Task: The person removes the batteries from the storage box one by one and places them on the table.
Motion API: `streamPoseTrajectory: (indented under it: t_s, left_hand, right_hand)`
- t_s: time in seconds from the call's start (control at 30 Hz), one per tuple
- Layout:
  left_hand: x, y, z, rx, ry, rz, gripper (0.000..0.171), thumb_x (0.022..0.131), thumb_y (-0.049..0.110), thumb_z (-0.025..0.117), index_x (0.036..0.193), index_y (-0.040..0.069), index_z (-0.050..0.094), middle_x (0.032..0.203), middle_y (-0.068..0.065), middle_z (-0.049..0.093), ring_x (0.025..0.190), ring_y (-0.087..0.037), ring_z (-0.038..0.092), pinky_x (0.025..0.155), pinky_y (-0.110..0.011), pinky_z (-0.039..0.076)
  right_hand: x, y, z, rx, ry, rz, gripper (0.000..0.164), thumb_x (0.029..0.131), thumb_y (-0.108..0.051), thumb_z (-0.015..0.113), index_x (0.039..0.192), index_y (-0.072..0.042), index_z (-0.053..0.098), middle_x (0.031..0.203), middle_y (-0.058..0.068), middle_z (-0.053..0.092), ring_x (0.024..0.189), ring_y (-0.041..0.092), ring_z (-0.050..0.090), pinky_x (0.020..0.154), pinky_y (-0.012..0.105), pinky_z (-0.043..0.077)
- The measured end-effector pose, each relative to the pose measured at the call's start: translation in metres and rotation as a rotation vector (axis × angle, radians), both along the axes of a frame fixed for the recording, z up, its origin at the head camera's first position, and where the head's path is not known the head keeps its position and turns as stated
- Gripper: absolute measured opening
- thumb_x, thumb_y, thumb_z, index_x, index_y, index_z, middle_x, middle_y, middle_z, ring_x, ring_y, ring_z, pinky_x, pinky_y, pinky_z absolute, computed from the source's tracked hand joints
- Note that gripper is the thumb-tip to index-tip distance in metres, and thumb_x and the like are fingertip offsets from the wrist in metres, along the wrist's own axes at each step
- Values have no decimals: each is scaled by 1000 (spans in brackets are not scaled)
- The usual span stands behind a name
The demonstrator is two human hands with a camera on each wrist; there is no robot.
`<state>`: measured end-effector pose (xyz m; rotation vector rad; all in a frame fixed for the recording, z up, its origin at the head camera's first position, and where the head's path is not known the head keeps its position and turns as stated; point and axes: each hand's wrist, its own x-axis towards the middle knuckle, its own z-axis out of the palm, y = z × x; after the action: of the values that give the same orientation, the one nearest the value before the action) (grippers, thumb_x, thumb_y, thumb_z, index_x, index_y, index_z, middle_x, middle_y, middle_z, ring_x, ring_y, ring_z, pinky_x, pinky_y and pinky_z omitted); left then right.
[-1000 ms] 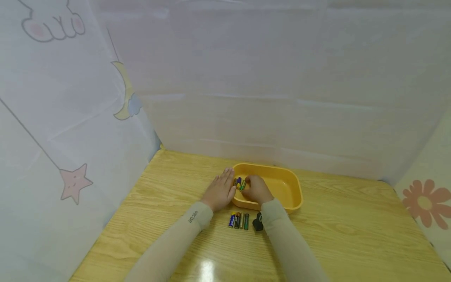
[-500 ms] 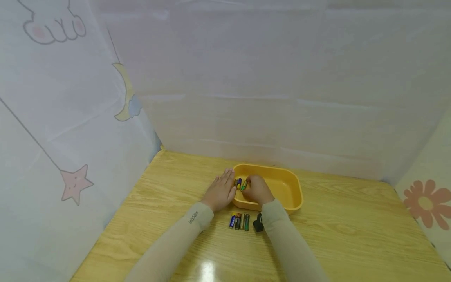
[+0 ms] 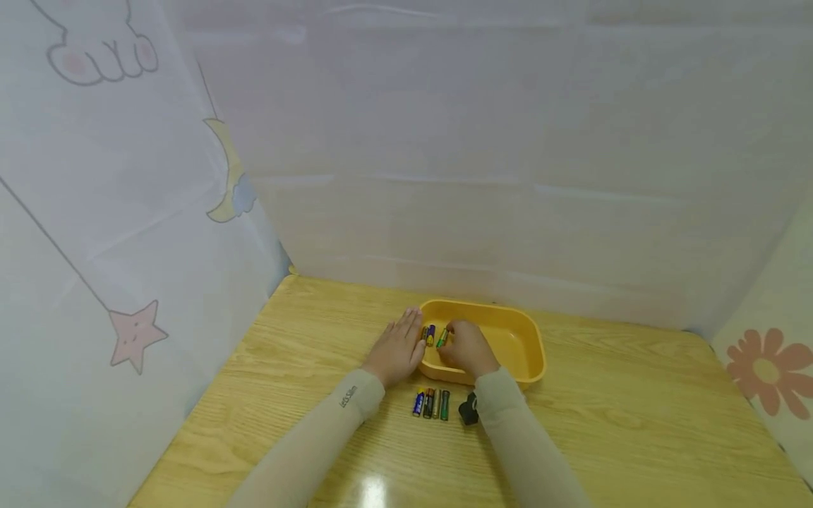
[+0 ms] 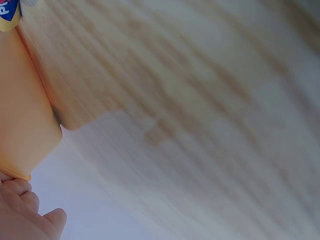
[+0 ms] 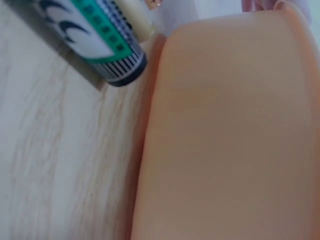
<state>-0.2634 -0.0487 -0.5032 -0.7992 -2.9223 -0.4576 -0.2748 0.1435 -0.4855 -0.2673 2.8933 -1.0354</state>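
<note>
My left hand rests on the left rim of a yellow plastic tray, fingers straight. In the left wrist view, that hand shows at the tray's rim. Inside the tray, my right hand reaches down, with thumb and finger at the two ends of a green battery. Just left of it lie a purple-and-yellow battery and a darker battery, side by side. The right wrist view shows the tray's outer wall but hides the right hand's fingers.
On the wooden table, in front of the tray, several batteries lie in a row, including a blue one and a dark green one. A black object sits beside the right sleeve. A white sheet hangs behind the table.
The green battery has shifted slightly right, away from the purple-and-yellow one, along with my right hand. My left hand stays on the rim. The head view has tilted a little.
</note>
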Motion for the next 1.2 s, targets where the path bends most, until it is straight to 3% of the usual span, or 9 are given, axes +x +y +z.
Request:
streamPoseTrajectory:
  t_s: [0.5,0.7,1.2]
  left_hand:
    - [0,0,0,-2,-16,8,62,111,34,31,162,4,14,169,-10,13,156,-23,9,124,-50,19]
    - [1,0,0,0,-15,9,62,111,34,32,162,3,16,169,-12,14,156,-25,10,124,-51,19]
    - [-1,1,-4,6,-7,4,62,111,34,33,162,4,14,169,-11,13,156,-23,9,124,-51,20]
  right_hand:
    - [18,14,6,-71,16,-36,51,82,-9,79,126,10,63,130,26,63,117,44,62,94,54,55]
    - [26,16,9,-57,43,-39,51,82,-8,80,126,11,63,128,26,63,119,43,60,98,55,52]
    - [48,20,21,-41,115,-40,52,83,-12,82,128,8,63,123,24,65,111,40,63,92,53,55]
